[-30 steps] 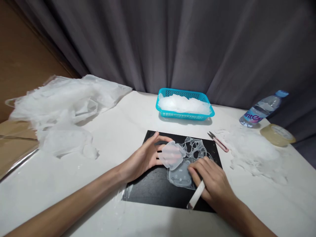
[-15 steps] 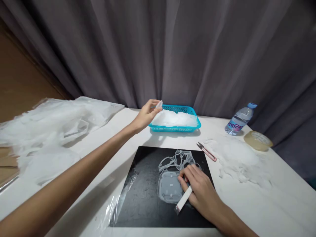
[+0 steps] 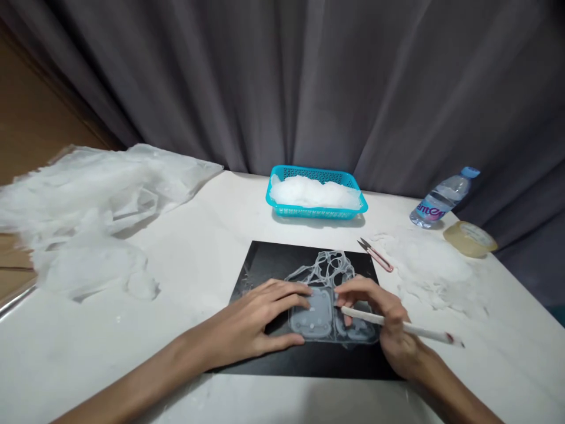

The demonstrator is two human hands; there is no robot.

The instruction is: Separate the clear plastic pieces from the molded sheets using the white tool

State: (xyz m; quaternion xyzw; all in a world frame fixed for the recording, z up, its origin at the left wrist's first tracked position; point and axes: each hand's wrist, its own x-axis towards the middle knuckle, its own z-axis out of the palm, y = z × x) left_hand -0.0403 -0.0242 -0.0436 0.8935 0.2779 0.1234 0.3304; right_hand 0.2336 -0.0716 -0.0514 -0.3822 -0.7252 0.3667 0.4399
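A translucent, rubbery-looking sheet with two rounded-square panels (image 3: pixel 312 318) lies on a black board (image 3: pixel 304 366). My left hand (image 3: pixel 269 312) rests at its left side, fingers spread and fingertips on the left panel. My right hand (image 3: pixel 384 321) is closed around a slim white stick-like tool (image 3: pixel 424 333). The tool's inner end is by the right panel, and its working tip is hard to make out. My right fingers partly cover that panel. Thin, tangled translucent trimmings (image 3: pixel 329 268) lie just beyond the sheet.
A blue basket (image 3: pixel 318 212) at the back holds a white heap. Pink-handled thread snips (image 3: pixel 379 258) lie right of the board, near white scraps (image 3: pixel 435 265). Farther right are a water bottle (image 3: pixel 444 200) and a tape roll (image 3: pixel 470 238). Crumpled white plastic (image 3: pixel 97 200) covers the left side.
My left hand came back from the basket to the sheet; the small translucent piece it held is no longer in it. My right hand turned the white tool, whose outer end now points right.
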